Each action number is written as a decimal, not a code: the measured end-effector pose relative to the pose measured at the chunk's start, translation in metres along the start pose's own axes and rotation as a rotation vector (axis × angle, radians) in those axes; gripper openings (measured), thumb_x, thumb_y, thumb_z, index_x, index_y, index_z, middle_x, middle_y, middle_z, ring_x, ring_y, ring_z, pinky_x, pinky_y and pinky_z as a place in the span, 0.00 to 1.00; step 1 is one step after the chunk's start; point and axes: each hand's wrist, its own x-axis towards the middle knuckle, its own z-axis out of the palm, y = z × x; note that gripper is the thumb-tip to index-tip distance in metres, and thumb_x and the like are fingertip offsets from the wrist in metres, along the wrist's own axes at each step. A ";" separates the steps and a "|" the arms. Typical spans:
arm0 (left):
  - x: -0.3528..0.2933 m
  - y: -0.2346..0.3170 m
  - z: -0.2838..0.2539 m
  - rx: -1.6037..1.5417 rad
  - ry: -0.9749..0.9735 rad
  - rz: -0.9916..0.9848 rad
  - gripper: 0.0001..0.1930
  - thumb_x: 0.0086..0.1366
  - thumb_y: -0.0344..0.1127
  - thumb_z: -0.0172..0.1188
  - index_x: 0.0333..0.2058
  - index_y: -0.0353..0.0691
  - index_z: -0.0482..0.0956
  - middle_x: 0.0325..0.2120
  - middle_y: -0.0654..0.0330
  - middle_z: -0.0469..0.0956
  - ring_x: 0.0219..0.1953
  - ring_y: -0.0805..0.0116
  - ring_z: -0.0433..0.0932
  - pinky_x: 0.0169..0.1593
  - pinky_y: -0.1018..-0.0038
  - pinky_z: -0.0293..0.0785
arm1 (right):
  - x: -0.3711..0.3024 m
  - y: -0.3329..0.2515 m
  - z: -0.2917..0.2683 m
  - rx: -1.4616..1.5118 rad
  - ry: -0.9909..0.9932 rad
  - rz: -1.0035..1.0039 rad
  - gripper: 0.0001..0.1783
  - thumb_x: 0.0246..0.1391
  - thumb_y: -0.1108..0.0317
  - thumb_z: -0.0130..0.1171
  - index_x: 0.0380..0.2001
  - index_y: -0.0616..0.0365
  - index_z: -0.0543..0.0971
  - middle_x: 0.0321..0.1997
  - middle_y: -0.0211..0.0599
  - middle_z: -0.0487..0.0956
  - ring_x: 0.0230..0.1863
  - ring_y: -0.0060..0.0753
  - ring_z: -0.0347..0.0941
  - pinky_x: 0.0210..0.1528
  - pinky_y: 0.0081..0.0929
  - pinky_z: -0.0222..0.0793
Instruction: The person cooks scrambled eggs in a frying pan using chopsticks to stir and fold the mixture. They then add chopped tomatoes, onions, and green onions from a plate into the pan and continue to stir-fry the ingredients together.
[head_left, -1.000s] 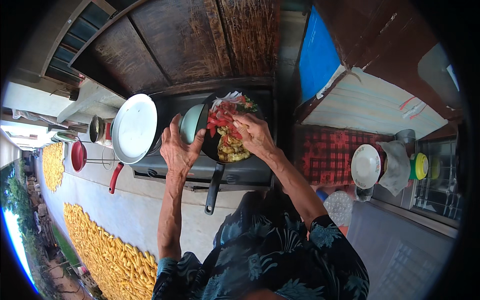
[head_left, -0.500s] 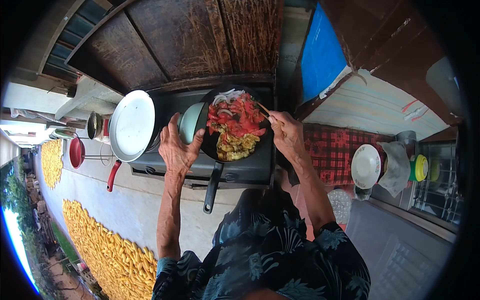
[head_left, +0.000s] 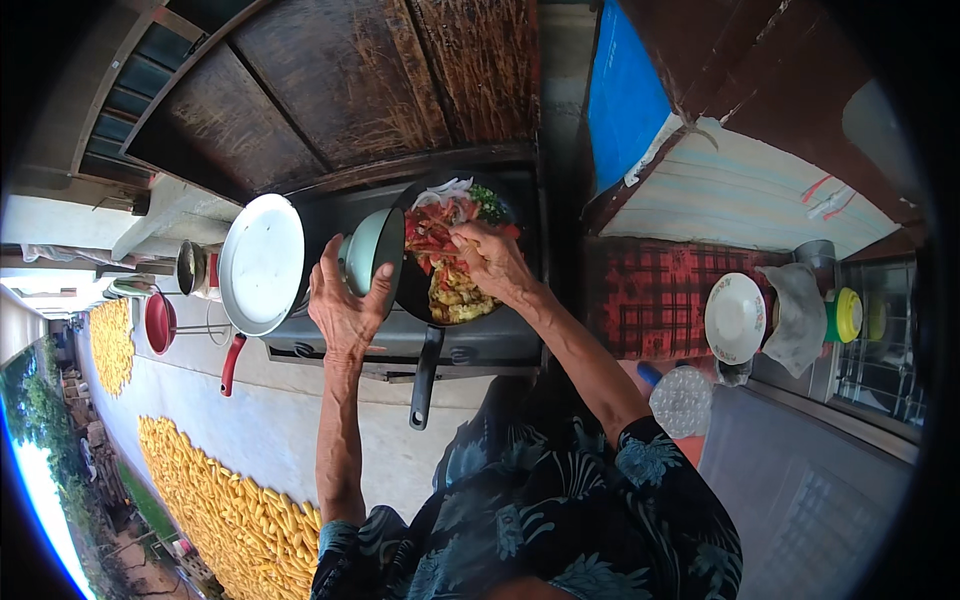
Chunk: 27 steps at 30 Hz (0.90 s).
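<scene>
A black frying pan [head_left: 405, 290] sits on the stove. In it are tomato pieces [head_left: 432, 222], white onion slices [head_left: 448, 188], chopped green herbs [head_left: 488, 204] and cooked egg [head_left: 455, 298]. My left hand [head_left: 347, 300] grips a pale green bowl [head_left: 366, 255], tipped on its side with its mouth towards the food at the pan's left rim. Closed around a thin wooden utensil, my right hand [head_left: 490, 262] hovers over the middle of the pan. The hand mostly hides this utensil, so its tip cannot be made out.
Left of the bowl, a white pan [head_left: 262, 265] with a red handle stands on the dark stove [head_left: 395, 345]. A wooden panel [head_left: 340, 90] rises behind. Off to the right, a white bowl [head_left: 735, 318] rests near a red checked cloth [head_left: 640, 300]. Yellow corn cobs [head_left: 230, 510] cover ground at left.
My right hand has swung left from the pan's right rim to over its middle, near the bowl. Green herbs now show at the upper right, where tomato lay. The left hand still holds the bowl.
</scene>
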 end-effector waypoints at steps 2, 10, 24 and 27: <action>-0.001 -0.001 0.001 -0.004 -0.002 0.004 0.41 0.54 0.62 0.68 0.57 0.39 0.70 0.36 0.48 0.76 0.38 0.49 0.78 0.41 0.57 0.75 | 0.003 -0.001 -0.022 -0.133 0.020 0.000 0.07 0.61 0.77 0.56 0.41 0.67 0.78 0.31 0.44 0.81 0.30 0.31 0.79 0.33 0.25 0.73; -0.004 0.000 0.002 -0.054 -0.035 0.031 0.41 0.54 0.62 0.68 0.57 0.37 0.70 0.37 0.48 0.76 0.39 0.50 0.77 0.44 0.57 0.74 | 0.001 -0.020 -0.073 -0.236 0.158 -0.014 0.07 0.60 0.75 0.57 0.41 0.64 0.77 0.37 0.49 0.80 0.35 0.45 0.81 0.35 0.32 0.76; -0.002 -0.010 -0.003 -0.163 -0.062 0.092 0.43 0.53 0.60 0.70 0.59 0.35 0.69 0.40 0.47 0.76 0.42 0.52 0.77 0.46 0.59 0.74 | 0.007 0.022 0.003 0.094 -0.016 -0.023 0.09 0.60 0.77 0.54 0.43 0.67 0.77 0.36 0.50 0.81 0.38 0.44 0.81 0.39 0.32 0.76; -0.006 -0.013 -0.005 -0.156 -0.057 0.111 0.43 0.53 0.60 0.70 0.58 0.34 0.69 0.40 0.47 0.76 0.41 0.52 0.77 0.46 0.59 0.74 | 0.006 0.003 -0.022 -0.073 -0.039 0.031 0.10 0.60 0.79 0.54 0.45 0.67 0.77 0.38 0.47 0.82 0.37 0.37 0.82 0.39 0.25 0.76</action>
